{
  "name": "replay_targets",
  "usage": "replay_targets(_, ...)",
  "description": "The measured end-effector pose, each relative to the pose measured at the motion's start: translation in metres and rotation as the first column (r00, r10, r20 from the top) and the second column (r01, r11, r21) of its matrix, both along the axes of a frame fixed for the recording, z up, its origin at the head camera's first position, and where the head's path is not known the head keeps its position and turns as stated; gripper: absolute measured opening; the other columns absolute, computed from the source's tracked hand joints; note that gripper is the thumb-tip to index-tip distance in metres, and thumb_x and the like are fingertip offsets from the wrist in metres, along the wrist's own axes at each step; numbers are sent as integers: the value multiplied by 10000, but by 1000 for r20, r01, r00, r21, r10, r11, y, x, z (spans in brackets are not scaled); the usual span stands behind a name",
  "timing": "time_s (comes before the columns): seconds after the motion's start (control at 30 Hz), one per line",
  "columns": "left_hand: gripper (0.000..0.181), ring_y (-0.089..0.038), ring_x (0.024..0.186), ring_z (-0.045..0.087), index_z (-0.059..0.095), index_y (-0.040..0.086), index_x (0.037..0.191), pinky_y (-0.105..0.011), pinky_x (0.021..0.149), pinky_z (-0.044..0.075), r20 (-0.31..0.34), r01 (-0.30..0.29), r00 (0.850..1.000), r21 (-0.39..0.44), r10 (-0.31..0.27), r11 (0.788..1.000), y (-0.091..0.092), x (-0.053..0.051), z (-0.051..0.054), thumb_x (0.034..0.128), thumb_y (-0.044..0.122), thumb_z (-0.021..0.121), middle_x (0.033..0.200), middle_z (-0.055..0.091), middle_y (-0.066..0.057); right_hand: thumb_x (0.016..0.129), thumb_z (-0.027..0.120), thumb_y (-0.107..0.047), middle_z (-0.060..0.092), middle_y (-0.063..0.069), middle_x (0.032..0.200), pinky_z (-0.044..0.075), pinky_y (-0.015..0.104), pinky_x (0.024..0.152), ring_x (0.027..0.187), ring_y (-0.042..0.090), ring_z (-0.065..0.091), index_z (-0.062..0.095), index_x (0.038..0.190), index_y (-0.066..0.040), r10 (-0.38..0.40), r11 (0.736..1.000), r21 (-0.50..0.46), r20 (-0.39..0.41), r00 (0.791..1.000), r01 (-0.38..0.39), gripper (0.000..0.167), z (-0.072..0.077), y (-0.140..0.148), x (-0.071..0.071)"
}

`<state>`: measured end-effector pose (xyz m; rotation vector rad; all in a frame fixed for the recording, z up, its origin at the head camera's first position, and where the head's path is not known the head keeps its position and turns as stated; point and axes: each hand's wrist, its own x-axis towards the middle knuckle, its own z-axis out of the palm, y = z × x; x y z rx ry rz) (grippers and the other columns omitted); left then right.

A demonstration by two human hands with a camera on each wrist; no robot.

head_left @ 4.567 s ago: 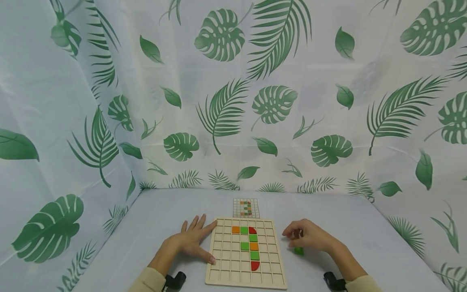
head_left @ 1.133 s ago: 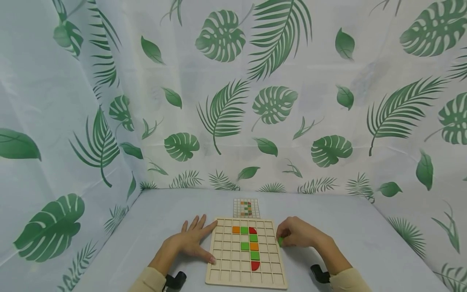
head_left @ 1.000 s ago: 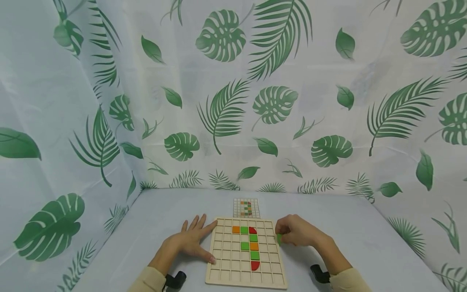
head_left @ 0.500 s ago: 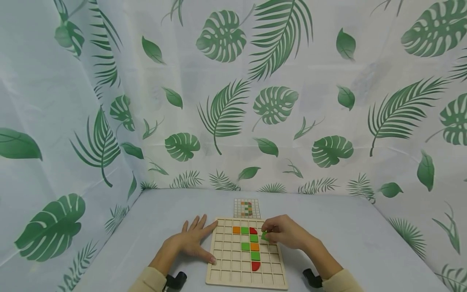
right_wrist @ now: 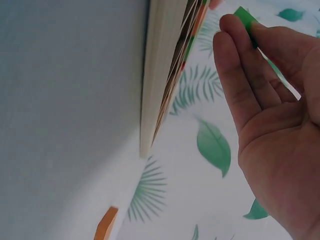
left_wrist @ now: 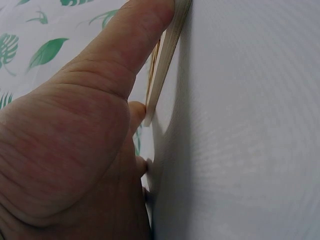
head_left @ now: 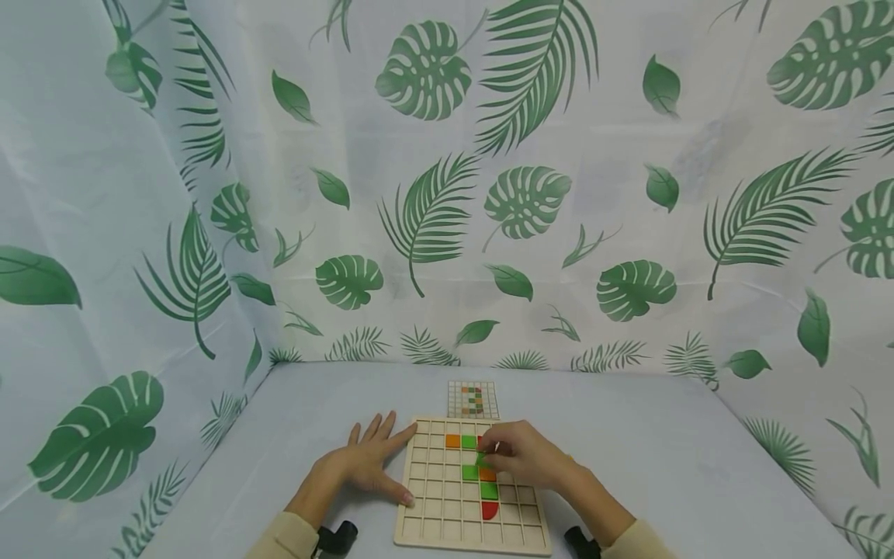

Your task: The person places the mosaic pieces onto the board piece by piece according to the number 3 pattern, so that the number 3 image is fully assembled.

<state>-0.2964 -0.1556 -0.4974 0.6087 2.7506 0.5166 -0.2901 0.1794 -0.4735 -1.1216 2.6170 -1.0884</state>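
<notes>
A pale wooden grid board lies on the table, bearing orange, green and red tiles in several of its cells. My right hand is over its upper middle, pinching a green tile between thumb and fingertips, tilted and apart from the board in the right wrist view. In the head view that hand partly covers the upper red tile and the cells below it. My left hand rests at the board's left side with fingers spread, its thumb and index finger touching the edge.
A small pattern card with a coloured grid lies just beyond the board. An orange piece stands on the table right of the board. A leaf-print cloth hangs behind and at the sides.
My right hand picked up the green tile from the table right of the board, then carried it left over the grid. My left hand has stayed in place.
</notes>
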Motion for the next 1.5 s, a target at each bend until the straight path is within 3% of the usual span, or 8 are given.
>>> replay_targets(0.2, 1263, -451, 1618, 6, 247, 319, 1665, -743, 1241, -3, -7, 1, 1000, 0, -1, 1000, 0, 0, -1, 644, 781, 830, 1749, 62, -207, 960, 734, -61, 755, -20, 1018, 581, 217, 724, 833, 3, 642, 773, 1065, -99, 28, 1000, 1, -32, 999, -28, 119, 1, -6, 4)
replay_targets(0.5, 1262, -449, 1618, 6, 255, 317, 1664, -735, 1246, -3, -4, -3, 1000, 3, 3, 1000, 0, -1, -1, 640, 787, 826, 1749, 62, -205, 929, 789, -118, 749, -93, 896, 581, 212, 684, 742, 6, 652, 774, 960, -181, 51, 999, -4, 33, 998, -51, 71, 3, -11, 8)
replay_targets(0.83, 1270, -435, 1622, -8, 256, 340, 1661, -724, 1251, -18, 3, -11, 1000, 2, 11, 1000, -1, -2, -2, 622, 819, 808, 1754, 54, -187, 908, 815, -146, 774, -91, 880, 573, 206, 645, 706, -3, 634, 802, 933, -183, 112, 994, -26, 106, 988, -109, 47, 3, -17, 14)
replay_targets(1.2, 1264, -437, 1621, -10, 235, 348, 1665, -733, 1245, -18, -1, -3, 1000, -1, 3, 1000, -2, -3, -3, 638, 797, 819, 1755, 48, -187, 906, 813, -116, 770, -102, 860, 570, 196, 607, 668, -40, 605, 805, 931, -165, 192, 981, -14, 105, 976, -192, 56, -1, -20, 12)
replay_targets(1.5, 1266, -433, 1622, -8, 254, 339, 1662, -727, 1250, -15, 8, -9, 1000, 0, 9, 1000, 0, -4, -4, 628, 813, 810, 1754, 55, -187, 917, 803, -139, 755, -129, 834, 565, 190, 615, 664, -57, 580, 809, 948, -175, 181, 983, 13, 143, 973, -184, 48, -5, -20, 13)
